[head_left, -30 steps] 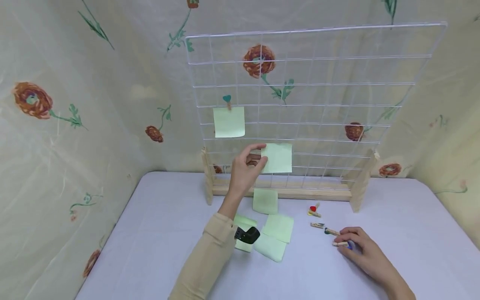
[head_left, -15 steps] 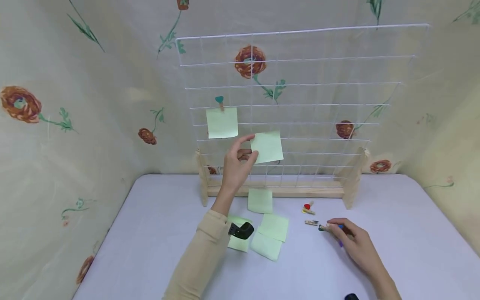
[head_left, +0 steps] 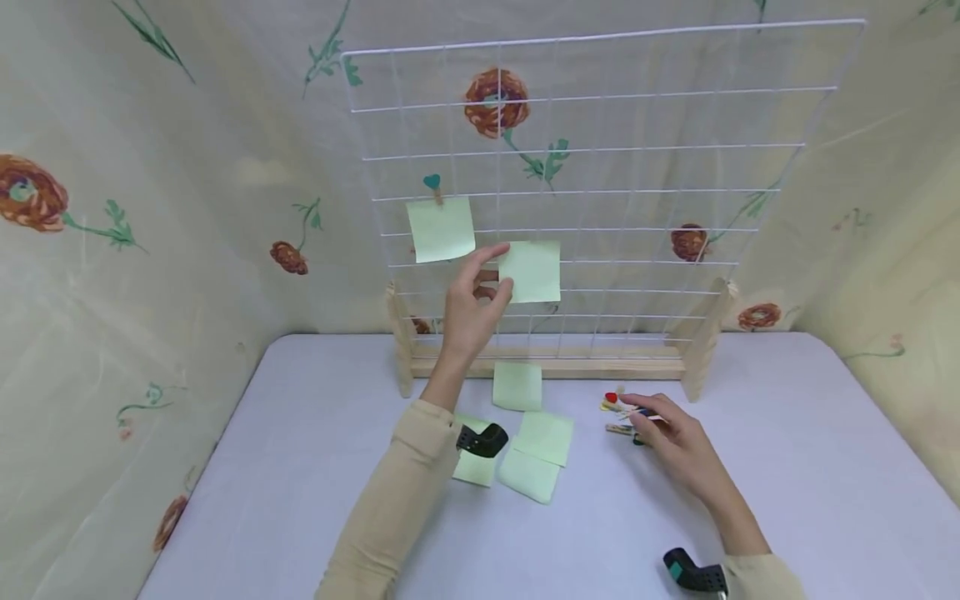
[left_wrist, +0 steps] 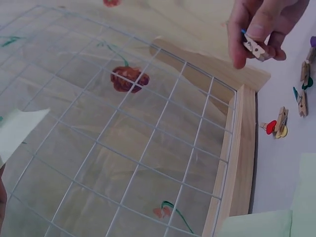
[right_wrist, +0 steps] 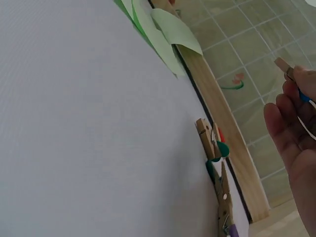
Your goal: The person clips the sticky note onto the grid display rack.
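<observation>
Between thumb and fingers my left hand (head_left: pixel 472 308) pinches a pale green sticky note (head_left: pixel 531 272) by its left edge, in front of the white wire grid (head_left: pixel 622 192). Up and to the left, another green note (head_left: pixel 441 229) hangs from the grid under a wooden clothespin with a teal heart (head_left: pixel 432 183). Over the table at the right, my right hand (head_left: pixel 678 446) pinches a small wooden clothespin with a blue part (left_wrist: pixel 256 49), clearest in the left wrist view. Below that hand lie several more clothespins (right_wrist: pixel 224 195), with red, yellow, green and purple decorations.
Several loose green notes (head_left: pixel 543 437) lie on the white table in front of the grid's wooden base (head_left: pixel 547 369). Wooden side supports (head_left: pixel 701 350) hold the grid up. Flowered cloth (head_left: pixel 225 208) hangs behind and at both sides.
My left hand has raised the note higher against the grid. My right hand has picked up the blue clothespin and lifted it off the table, moving forward and left.
</observation>
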`<state>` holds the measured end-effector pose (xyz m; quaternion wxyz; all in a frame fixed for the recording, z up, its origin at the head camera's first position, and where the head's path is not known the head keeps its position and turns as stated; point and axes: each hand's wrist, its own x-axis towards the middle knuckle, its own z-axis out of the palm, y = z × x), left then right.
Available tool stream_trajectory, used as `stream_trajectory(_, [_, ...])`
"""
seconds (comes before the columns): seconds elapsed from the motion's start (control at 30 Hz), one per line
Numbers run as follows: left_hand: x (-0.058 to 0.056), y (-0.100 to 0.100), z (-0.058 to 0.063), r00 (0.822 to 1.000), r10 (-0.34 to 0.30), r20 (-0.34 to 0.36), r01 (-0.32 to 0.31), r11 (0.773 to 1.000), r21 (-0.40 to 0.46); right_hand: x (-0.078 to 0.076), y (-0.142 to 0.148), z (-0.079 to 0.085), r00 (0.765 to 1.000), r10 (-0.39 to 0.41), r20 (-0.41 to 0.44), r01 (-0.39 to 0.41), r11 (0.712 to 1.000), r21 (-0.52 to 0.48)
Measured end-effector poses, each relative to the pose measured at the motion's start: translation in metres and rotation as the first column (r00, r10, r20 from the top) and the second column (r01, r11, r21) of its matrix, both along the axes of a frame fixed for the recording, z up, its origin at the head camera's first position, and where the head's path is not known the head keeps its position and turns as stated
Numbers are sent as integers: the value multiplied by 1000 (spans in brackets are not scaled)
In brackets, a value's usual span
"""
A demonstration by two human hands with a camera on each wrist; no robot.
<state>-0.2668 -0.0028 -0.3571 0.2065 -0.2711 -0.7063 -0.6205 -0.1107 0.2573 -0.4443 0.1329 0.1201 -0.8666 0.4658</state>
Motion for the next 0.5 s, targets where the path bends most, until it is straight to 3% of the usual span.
stream_trajectory(0.1, [1,3,2,1000,-4,0,4,1000,2,-4,-4,6,999,-1,-46,2,1000,24])
stream_trajectory(0.33, [1,6,3,999,-39,10,38,999,18,-25,5,-5,988,-67,-140,64,998,-26])
stream_trajectory(0.5, [8,8,12,997,-83,13,82,996,38,-30,3,4,983,-63,-172,63,998,-10])
